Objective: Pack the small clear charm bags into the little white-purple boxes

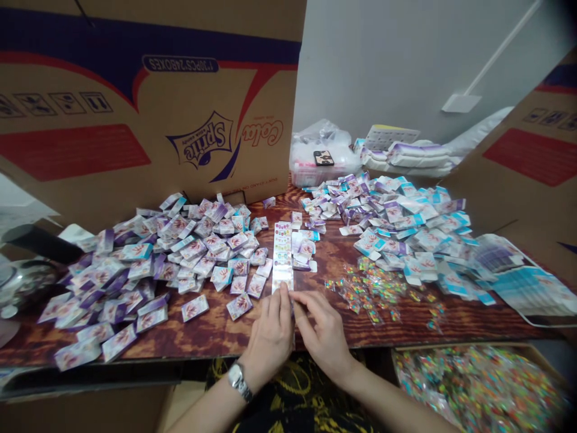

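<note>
A long narrow strip of printed stickers (283, 248) lies on the table, pointing away from me, with rows of small coloured pictures. My left hand (271, 328) is at its near end, fingers together and pressed on the strip, thumb hidden. On the wrist is a metal watch. My right hand (325, 332) is curled at the strip's near right edge, thumb and forefinger closed together there. Part of the near end is hidden under the fingers. Beside the strip lie several small open boxes (304, 249).
Closed small boxes (198, 243) are heaped at left, and unfilled boxes (406, 222) at right. Candy packets (374, 288) lie right of my hands, with more in a carton (482, 385) below. Large cardboard cartons (148, 120) stand behind. A phone (323, 158) rests on a plastic bag.
</note>
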The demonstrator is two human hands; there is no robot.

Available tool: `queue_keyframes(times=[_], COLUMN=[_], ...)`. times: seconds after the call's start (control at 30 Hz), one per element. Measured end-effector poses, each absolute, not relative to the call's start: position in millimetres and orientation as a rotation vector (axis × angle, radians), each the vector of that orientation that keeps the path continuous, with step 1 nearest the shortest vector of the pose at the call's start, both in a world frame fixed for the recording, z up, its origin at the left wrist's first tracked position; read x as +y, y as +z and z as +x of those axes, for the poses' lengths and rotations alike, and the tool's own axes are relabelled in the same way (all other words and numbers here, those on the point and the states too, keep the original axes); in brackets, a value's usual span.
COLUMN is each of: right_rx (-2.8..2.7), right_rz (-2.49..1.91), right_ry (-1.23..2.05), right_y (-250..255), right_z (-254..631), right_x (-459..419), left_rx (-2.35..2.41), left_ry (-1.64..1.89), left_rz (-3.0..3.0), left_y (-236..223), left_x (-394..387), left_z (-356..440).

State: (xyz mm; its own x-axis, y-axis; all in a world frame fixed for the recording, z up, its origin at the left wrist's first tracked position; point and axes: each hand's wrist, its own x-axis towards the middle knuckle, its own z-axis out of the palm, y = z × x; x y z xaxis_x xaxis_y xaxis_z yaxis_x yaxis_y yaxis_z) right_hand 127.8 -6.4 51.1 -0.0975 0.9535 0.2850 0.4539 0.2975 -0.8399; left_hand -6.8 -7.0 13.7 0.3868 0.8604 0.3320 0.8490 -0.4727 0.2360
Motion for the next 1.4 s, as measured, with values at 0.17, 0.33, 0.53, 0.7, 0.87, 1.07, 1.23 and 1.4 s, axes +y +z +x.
queue_keyframes(times=[0.17, 0.33, 0.53, 0.7, 0.87, 1.07, 1.23, 1.4], right_rx=[-1.712, -1.833, -1.991, -2.179, -2.581, -2.811, -2.791, -2.666], right_rz=[-1.312, -1.252, -1.162, -1.194, -1.323, -1.264, -1.274, -1.291], right_ry=[0.644, 0.560, 0.904, 0.842, 0.344, 0.299, 0.318, 0.295], right_y=[39.9, 33.0, 26.1, 22.3, 5.2, -12.8, -12.1, -10.3], right_z=[126.5, 122.9, 123.1, 144.4, 156.8, 152.7, 152.7, 149.3], right_x=[-11.9, -13.7, -7.9, 48.2, 112.1, 124.4, 120.1, 115.8], left_rx=[1.524, 1.409, 1.417, 1.764, 2.108, 1.373, 1.301, 1.266], left_ry=[0.745, 0.888, 0.835, 0.626, 0.775, 0.478, 0.352, 0.373], left_rz=[2.566, 2.509, 2.514, 2.581, 2.566, 2.730, 2.711, 2.644], left_y=[17.2, 17.6, 5.5, 18.5, 42.1, 5.9, -22.6, -15.2], left_x=[-4.7, -3.0, -6.5, 25.5, 57.3, 7.1, -11.9, -6.7], left_z=[-7.1, -5.7, -19.6, -74.0, -102.8, -40.8, -20.6, -23.8])
